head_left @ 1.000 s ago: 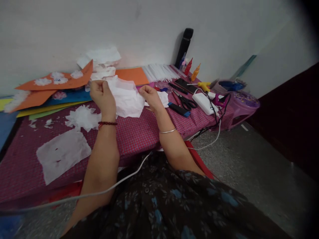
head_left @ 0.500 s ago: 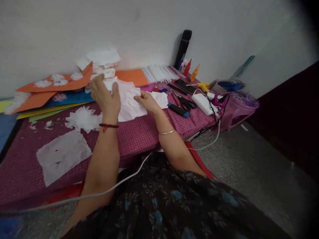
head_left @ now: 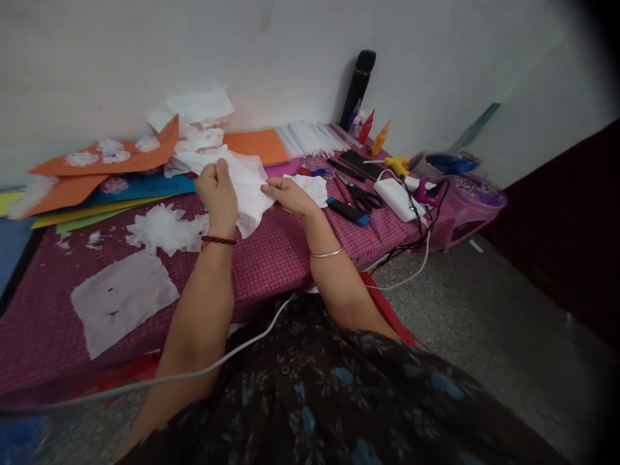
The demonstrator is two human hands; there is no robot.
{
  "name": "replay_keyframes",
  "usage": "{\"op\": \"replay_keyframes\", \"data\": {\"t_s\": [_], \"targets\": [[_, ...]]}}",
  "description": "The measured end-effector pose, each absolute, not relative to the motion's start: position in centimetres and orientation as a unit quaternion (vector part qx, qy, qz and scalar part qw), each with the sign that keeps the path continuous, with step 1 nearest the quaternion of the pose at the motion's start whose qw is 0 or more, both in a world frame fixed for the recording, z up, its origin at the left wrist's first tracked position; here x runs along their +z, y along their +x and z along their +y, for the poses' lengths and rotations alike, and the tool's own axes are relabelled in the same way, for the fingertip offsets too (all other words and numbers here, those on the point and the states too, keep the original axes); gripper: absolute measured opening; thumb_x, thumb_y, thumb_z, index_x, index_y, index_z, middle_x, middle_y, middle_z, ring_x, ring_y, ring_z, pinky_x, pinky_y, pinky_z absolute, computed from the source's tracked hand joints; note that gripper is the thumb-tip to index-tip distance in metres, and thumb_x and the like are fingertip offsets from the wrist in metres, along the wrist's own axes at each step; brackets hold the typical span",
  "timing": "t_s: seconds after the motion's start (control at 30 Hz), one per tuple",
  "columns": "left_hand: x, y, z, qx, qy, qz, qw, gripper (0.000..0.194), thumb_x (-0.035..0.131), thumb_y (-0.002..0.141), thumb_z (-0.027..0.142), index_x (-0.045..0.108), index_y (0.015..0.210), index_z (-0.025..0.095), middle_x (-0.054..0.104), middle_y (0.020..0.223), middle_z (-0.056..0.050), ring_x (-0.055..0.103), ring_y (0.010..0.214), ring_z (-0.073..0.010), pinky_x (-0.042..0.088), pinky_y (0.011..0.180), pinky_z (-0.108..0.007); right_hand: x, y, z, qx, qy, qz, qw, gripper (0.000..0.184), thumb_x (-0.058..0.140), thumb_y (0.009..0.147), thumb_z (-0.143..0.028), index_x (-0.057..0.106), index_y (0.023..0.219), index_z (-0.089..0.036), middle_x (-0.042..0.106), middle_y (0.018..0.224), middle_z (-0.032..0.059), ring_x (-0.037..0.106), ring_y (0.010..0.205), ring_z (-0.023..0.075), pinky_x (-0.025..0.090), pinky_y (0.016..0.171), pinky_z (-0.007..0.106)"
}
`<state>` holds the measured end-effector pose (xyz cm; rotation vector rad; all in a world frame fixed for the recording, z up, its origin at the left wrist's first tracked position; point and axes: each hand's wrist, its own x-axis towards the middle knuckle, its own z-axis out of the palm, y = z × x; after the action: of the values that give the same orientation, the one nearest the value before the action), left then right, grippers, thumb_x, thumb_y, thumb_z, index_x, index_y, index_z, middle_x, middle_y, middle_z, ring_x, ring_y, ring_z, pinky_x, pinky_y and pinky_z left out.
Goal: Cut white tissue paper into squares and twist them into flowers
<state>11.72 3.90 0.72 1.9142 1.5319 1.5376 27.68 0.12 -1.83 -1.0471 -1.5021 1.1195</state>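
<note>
A thin white tissue paper is stretched between my two hands over the checked table. My left hand is closed on its left side, thumb up. At its right edge, my right hand pinches the tissue between thumb and fingers. Left of my left hand lies a ruffled tissue flower. Nearer the front edge a flat tissue sheet with small holes rests on the cloth. Another white tissue piece lies just behind my right hand.
Orange card with tissue puffs lies on coloured sheets at the left. To the right are scissors, a blue-black cutter, a phone, a white power strip and a yellow glue gun. A white cable crosses my lap.
My left hand has gone from raised with fingers apart to closed on the tissue, moving slightly right and down. The tissue is now pulled up into folds between both hands.
</note>
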Motion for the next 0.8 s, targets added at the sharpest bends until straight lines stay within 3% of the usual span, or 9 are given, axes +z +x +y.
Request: {"op": "replay_keyframes", "data": {"t_s": [0.1, 0.2, 0.47, 0.63, 0.8], "targets": [[0.2, 11.8, 4.3, 0.55, 0.637, 0.523, 0.139, 0.048, 0.025, 0.104, 0.042, 0.022, 0.06, 0.022, 0.02, 0.058, 0.004, 0.046, 0.075, -0.0108, 0.016, 0.065, -0.037, -1.6, 27.0, 0.1, 0.452, -0.421, -0.601, 0.507, 0.037, 0.06, 0.093, -0.05, 0.048, 0.073, -0.021, 0.047, 0.064, -0.0038, 0.042, 0.058, 0.0098, 0.038, 0.054, 0.023], [-0.3, 12.0, 4.6, 0.575, 0.625, 0.501, 0.167, 0.051, 0.024, 0.102, 0.049, 0.021, 0.06, 0.022, 0.02, 0.058, 0.002, 0.046, 0.077, -0.0141, 0.016, 0.063, -0.038, -1.3, 26.4, -0.1, 0.441, -0.423, -0.603, 0.512, 0.035, 0.062, 0.091, -0.048, 0.047, 0.075, -0.021, 0.045, 0.065, -0.0045, 0.039, 0.059, 0.0097, 0.035, 0.054, 0.023], [-0.2, 12.0, 4.6, 0.563, 0.622, 0.52, 0.159, 0.045, 0.029, 0.104, 0.032, 0.024, 0.06, 0.021, 0.021, 0.061, 0.005, 0.037, 0.07, -0.0081, 0.018, 0.066, -0.036, -0.9, 25.6, -0.1, 0.422, -0.448, -0.59, 0.523, 0.024, 0.058, 0.094, -0.024, 0.047, 0.072, -0.02, 0.041, 0.065, -0.0051, 0.037, 0.061, 0.0101, 0.034, 0.057, 0.023], [0.0, 12.7, 3.4, 0.549, 0.657, 0.497, 0.143, 0.046, 0.044, 0.098, 0.034, 0.025, 0.058, 0.022, 0.024, 0.055, 0.005, 0.039, 0.064, -0.0117, 0.022, 0.064, -0.036, -1.0, 25.9, 0.2, 0.414, -0.449, -0.56, 0.56, 0.014, 0.063, 0.09, -0.025, 0.056, 0.08, -0.018, 0.055, 0.076, -0.0029, 0.047, 0.073, 0.0111, 0.042, 0.069, 0.023], [0.1, 13.0, 3.0, 0.553, 0.68, 0.458, 0.151, 0.045, 0.045, 0.096, 0.035, 0.028, 0.057, 0.023, 0.03, 0.054, 0.003, 0.035, 0.057, -0.0142, 0.027, 0.06, -0.035, -1.1, 26.1, 0.5, 0.412, -0.432, -0.51, 0.619, 0.015, 0.052, 0.096, -0.031, 0.061, 0.091, -0.019, 0.065, 0.099, 0.0017, 0.057, 0.093, 0.0113, 0.046, 0.087, 0.023]]}}
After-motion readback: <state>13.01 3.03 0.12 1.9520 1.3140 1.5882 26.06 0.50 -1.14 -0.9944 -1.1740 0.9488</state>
